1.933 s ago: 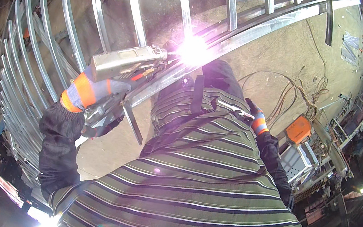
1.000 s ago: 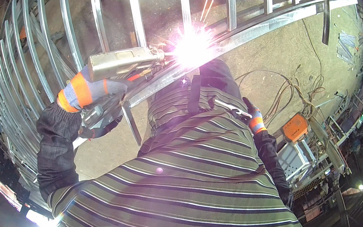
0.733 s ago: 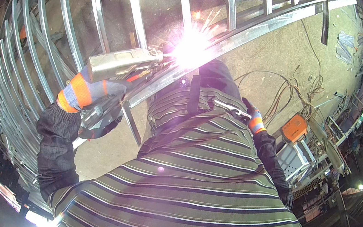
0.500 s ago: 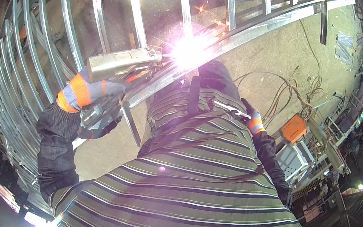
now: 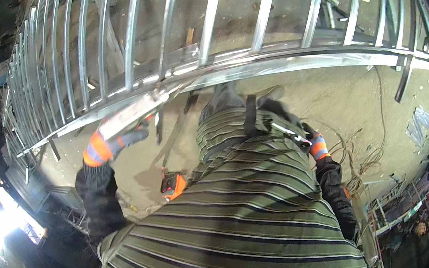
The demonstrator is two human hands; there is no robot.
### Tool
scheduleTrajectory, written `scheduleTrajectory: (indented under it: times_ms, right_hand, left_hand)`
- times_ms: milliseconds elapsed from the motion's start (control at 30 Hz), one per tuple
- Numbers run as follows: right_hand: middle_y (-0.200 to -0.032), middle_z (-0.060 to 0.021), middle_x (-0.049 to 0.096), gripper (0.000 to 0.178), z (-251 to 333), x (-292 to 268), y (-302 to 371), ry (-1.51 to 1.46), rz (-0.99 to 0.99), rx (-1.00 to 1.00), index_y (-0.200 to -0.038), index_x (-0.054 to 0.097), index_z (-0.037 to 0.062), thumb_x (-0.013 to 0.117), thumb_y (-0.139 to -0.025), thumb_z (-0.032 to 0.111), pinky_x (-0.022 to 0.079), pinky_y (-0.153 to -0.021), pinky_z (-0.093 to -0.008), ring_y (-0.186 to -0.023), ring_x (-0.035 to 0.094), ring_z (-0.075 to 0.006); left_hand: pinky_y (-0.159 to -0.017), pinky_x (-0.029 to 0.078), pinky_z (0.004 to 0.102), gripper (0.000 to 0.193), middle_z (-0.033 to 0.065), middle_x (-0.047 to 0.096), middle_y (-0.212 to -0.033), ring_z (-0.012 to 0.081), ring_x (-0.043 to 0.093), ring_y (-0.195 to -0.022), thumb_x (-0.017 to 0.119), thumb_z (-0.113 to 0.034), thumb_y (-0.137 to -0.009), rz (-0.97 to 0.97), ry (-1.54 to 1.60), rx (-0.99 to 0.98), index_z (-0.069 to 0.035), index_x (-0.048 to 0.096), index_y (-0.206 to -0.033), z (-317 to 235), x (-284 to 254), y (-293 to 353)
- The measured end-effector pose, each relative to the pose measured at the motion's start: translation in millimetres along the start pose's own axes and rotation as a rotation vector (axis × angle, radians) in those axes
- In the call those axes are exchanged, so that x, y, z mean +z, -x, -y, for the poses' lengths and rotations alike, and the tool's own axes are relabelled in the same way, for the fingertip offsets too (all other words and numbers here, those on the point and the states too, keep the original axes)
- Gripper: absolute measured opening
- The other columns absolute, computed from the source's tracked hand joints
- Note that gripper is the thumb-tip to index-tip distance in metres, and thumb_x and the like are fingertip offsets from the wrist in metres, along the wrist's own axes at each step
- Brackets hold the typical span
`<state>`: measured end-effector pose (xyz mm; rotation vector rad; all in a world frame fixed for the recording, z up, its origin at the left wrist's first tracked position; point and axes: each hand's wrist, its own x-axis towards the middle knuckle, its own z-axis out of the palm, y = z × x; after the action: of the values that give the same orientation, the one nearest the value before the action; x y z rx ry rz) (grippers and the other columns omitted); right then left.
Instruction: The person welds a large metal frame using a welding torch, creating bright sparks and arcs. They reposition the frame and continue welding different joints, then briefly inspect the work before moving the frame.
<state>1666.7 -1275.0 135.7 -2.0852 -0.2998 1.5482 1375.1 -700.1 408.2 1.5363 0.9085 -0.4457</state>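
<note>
A blurred, pale silver, oblong metal tool (image 5: 135, 114) sits in the left hand (image 5: 108, 147), which wears a grey knit glove with orange bands. The fingers of that hand are wrapped around its rear end, and a small red part shows beside them. The tool slants up and away to the right, its narrow front end overlapping the lower edge of a large silver metal frame (image 5: 208, 23); whether the two touch cannot be told.

The frame has a row of slim upright bars joined to a long silver rail (image 5: 283, 72), which looks bowed through the lens. A dark flat bar (image 5: 404, 81) crosses the rail near its right end.

The right hand (image 5: 317, 142), gloved likewise, is at the right side of the waist, its fingers curled near the end of a slim silver hand tool (image 5: 287, 131) lying across the clothing. Whether they grip it cannot be told.

Black sleeves (image 5: 99, 197) cover both forearms, and an olive garment with dark and white stripes (image 5: 248, 204) covers the body. On the tan floor (image 5: 335, 91) are an orange-and-black object (image 5: 176, 188), just left of the garment, brown cables (image 5: 367, 162) beyond the right hand, and a bundle of silver strips (image 5: 420, 125) farther right.
</note>
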Motion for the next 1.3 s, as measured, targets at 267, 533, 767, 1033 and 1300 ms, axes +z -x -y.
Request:
scheduleTrajectory:
  times_ms: [267,533,767,1033,1300]
  right_hand:
    - [-0.124,-0.0195,0.071,0.07,-10.0,-66.9,-34.6,0.16,-0.068,-0.079,-0.148,0.055,0.0097,0.07,-0.08,0.003,0.056,-0.083,-0.0329,-0.093,0.072,-0.018]
    - [-0.125,-0.0186,0.072,0.075,-22.0,-97.5,-42.2,0.006,-0.093,-0.07,-0.15,0.053,0.0135,0.076,-0.079,0.011,0.057,-0.088,-0.0334,-0.102,0.072,-0.0233]
    - [-0.114,-0.0059,0.072,0.066,-31.1,-59.9,-2.3,-0.302,-0.3,0.076,-0.148,0.056,0.0094,0.076,-0.085,0.006,0.056,-0.079,-0.0272,-0.087,0.066,-0.0129]
    - [-0.122,-0.0098,0.074,0.051,-23.8,-16.0,9.0,-0.432,-0.394,0.051,-0.141,0.062,0.0054,0.063,-0.09,-0.002,0.053,-0.09,-0.0265,-0.104,0.069,-0.0127]
    - [-0.127,-0.0109,0.071,0.054,-13.5,-40.4,-3.4,-0.563,-0.306,0.098,-0.143,0.058,0.0015,0.062,-0.09,-0.01,0.054,-0.096,-0.0308,-0.11,0.068,-0.0173]
  left_hand:
    - [-0.066,0.051,0.0231,0.053,0.0012,0.074,-0.096,0.0061,0.063,-0.074,0.076,0.0,-0.08,-0.178,0.152,-0.049,-0.004,0.067,-0.132,-64.1,118.9,38.1]
    - [-0.081,0.056,0.0288,0.051,0.0067,0.074,-0.107,0.0128,0.068,-0.092,0.082,-0.009,-0.08,0.033,-0.059,0.284,-0.001,0.066,-0.128,-156.0,89.5,-78.0]
    - [-0.098,0.05,0.0321,0.064,0.0135,0.069,-0.128,0.0179,0.064,-0.114,0.086,-0.013,-0.08,0.268,-0.26,0.318,0.003,0.061,-0.136,-163.3,66.3,-173.5]
    - [-0.101,0.049,0.0327,0.064,0.013,0.068,-0.13,0.0186,0.063,-0.117,0.085,-0.01,-0.08,0.399,-0.312,0.289,0.002,0.06,-0.137,-149.7,45.7,-212.2]
    - [-0.1,0.05,0.0312,0.064,0.0119,0.068,-0.132,0.0149,0.061,-0.116,0.083,-0.007,-0.08,0.469,-0.184,0.049,0.002,0.059,-0.139,-159.5,42.5,-210.9]
